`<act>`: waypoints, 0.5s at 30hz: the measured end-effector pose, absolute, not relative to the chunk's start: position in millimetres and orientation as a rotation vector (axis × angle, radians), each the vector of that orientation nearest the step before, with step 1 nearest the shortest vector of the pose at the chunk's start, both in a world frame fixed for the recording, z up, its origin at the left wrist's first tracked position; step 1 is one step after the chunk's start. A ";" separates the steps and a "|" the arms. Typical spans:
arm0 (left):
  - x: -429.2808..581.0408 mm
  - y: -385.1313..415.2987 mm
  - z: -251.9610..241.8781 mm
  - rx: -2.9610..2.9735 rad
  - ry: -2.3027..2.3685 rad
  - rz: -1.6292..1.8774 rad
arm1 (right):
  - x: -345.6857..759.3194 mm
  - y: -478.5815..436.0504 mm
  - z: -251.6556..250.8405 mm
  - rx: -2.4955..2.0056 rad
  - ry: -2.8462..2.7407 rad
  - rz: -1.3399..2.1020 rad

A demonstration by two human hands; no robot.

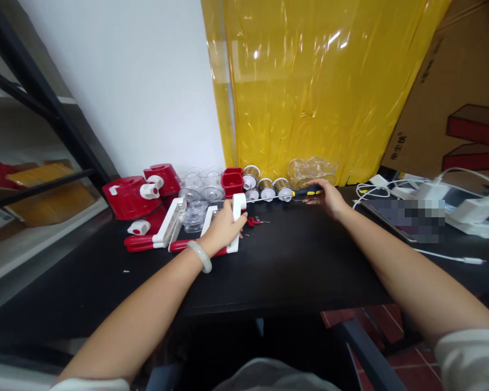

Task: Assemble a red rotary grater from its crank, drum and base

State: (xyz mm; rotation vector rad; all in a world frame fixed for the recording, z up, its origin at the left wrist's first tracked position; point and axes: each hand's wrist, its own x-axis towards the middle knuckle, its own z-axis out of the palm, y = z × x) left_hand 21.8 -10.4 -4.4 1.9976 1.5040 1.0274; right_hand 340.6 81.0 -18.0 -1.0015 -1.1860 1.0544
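Note:
My left hand (220, 229), with a pale bangle at the wrist, is closed round a white crank handle (237, 209) with a red grip. My right hand (329, 200) holds a screwdriver (308, 191) by its black and yellow handle. The long thin shaft points left, level, and its end meets the upper part of the white crank; whether it sits in a screw cannot be made out. Close to the left hand lie a small red piece (252, 221) and several tiny screws. A second red and white crank handle (169, 224) rests further left.
Red housings (126, 198) with white knobs stand at the left. Clear plastic parts (195, 214), a red square hopper (232, 182) and metal mesh drums (266, 188) line the back. A tablet (387, 217) and white chargers with cables (475, 209) lie on the right.

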 end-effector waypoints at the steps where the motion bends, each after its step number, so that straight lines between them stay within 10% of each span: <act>1: 21.7 -10.0 -4.8 1.996 1.506 1.025 | 340.7 81.1 -17.8 -0.987 -1.184 1.084; 15: 21.8 -17.2 3.8 2.110 1.473 1.029 | 347.9 86.4 -25.2 -1.033 -1.305 0.824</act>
